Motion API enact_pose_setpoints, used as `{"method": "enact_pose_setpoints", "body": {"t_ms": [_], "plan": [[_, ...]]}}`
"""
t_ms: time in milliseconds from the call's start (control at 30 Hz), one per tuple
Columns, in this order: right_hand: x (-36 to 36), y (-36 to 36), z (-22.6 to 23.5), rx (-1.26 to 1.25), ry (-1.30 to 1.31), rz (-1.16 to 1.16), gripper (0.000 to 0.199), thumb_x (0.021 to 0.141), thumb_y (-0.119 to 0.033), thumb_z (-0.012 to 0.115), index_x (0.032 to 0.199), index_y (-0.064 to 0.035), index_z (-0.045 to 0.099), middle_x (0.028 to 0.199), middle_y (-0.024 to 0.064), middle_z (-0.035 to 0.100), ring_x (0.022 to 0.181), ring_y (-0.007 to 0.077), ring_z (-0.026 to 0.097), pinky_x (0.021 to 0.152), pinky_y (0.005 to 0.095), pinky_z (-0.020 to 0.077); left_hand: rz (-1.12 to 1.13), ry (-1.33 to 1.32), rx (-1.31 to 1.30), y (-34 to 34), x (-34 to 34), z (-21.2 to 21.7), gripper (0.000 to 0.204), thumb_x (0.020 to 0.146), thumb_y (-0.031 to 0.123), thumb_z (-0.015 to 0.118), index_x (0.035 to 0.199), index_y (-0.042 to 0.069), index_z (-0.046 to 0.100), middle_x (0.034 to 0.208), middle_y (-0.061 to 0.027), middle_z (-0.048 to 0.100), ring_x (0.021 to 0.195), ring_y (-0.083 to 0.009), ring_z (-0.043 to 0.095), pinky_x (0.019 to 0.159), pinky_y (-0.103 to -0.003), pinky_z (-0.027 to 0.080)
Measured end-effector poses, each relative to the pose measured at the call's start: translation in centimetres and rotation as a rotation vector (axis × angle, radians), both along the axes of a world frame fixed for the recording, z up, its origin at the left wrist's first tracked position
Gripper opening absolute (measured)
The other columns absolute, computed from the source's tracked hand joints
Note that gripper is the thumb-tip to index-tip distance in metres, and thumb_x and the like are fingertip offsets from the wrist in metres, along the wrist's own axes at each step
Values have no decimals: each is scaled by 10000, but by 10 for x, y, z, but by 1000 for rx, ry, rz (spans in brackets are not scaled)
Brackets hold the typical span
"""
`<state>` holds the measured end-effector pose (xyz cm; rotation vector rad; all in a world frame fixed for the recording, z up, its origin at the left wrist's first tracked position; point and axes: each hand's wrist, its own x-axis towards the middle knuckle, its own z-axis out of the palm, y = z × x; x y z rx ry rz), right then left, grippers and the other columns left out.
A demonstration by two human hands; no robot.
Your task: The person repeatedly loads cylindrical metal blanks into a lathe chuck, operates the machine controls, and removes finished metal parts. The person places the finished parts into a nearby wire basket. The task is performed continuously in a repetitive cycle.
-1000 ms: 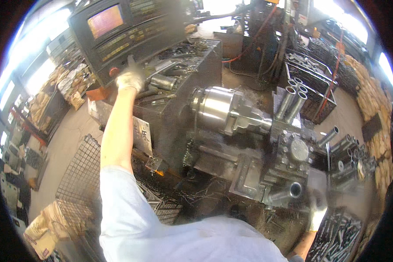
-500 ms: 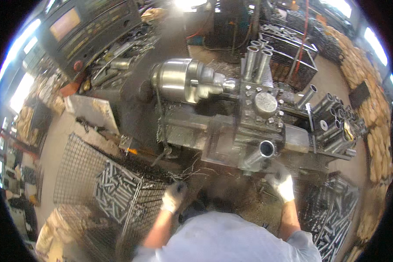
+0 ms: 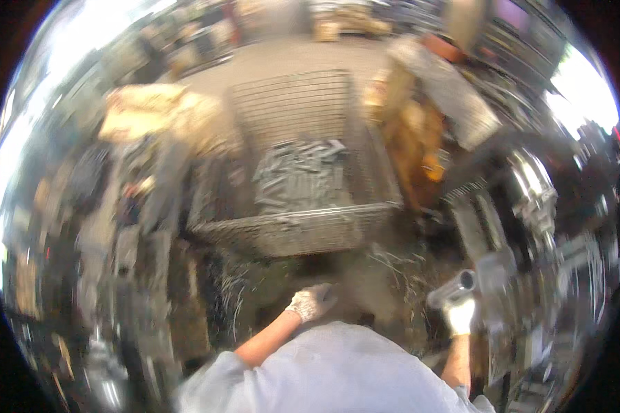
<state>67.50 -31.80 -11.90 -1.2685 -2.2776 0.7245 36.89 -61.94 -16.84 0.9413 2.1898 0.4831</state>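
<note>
My right hand [image 3: 460,315], in a pale work glove, is closed around a short grey metal tube [image 3: 452,289]. The tube slants up to the right, and its dark round opening shows at the upper end. My left hand [image 3: 311,301] is held in front of my body, gloved, with dirty fingertips that are blurred; nothing can be made out in it. Beyond my hands stands a wire mesh basket [image 3: 293,215], its front rim facing me. Inside it lies a heap of grey metal tubes [image 3: 300,175].
To the right is the lathe, with its shiny chuck [image 3: 530,175] smeared by motion. A pale panel [image 3: 448,89] leans beside the basket on the right. Tan sacking [image 3: 162,113] lies at the basket's left. Curled metal shavings [image 3: 235,292] are scattered near my left arm.
My view has swung left, from the lathe to the wire basket. The tube has come along with my right hand, away from the lathe. My left hand has moved inward across my front.
</note>
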Motion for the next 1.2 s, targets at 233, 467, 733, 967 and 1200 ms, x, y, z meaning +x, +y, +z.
{"method": "enact_pose_setpoints", "body": {"t_ms": [233, 467, 733, 967, 1200], "plan": [[-287, -219, -3, -211, -254, 913, 367, 753, -365, 885, 879, -54, 737, 770, 170, 754, 761, 334, 782, 701, 424, 604, 769, 8, -72, -267, -42, -11, 539, 968, 505, 633, 1334, 113, 690, 1307, -206, 727, 1236, -405, 680, 1040, -492, 539], [-436, -434, 50, -143, -131, 1733, 336, 838, -399, 828, 996, -116, 740, 874, 170, 764, 834, 361, 772, 737, 446, 610, 1662, -124, -6, -421, 76, -57, 549, 976, 527, 623, 1363, 143, 681, 1311, -217, 725, 1265, -407, 667, 1053, -493, 528], [-572, -593, 56, -110, -278, 1978, 653, 748, -481, 878, 1234, -83, 699, 1070, 197, 783, 1036, 366, 765, 888, 440, 615, 2905, 373, 365, -456, 245, -146, 498, 1093, 419, 534, 1287, -22, 660, 1141, -243, 694, 1044, -378, 669, 907, -478, 534], [-630, -598, 46, 35, -278, 2305, 612, 807, -440, 841, 1303, -113, 692, 1080, 194, 777, 1012, 390, 754, 869, 484, 608, 3042, 1140, -409, -483, 262, -55, 634, 1135, 427, 462, 1516, -80, 486, 1513, -338, 539, 1365, -456, 558, 1137, -481, 444], [-734, -595, 112, -263, -159, 2264, 391, 822, -184, 828, 1188, -65, 763, 1042, 178, 782, 917, 319, 783, 840, 390, 616, 3029, 764, -43, -513, 286, -37, 610, 1105, 485, 469, 1452, -5, 572, 1315, -235, 690, 1195, -445, 645, 1056, -496, 489]]}}
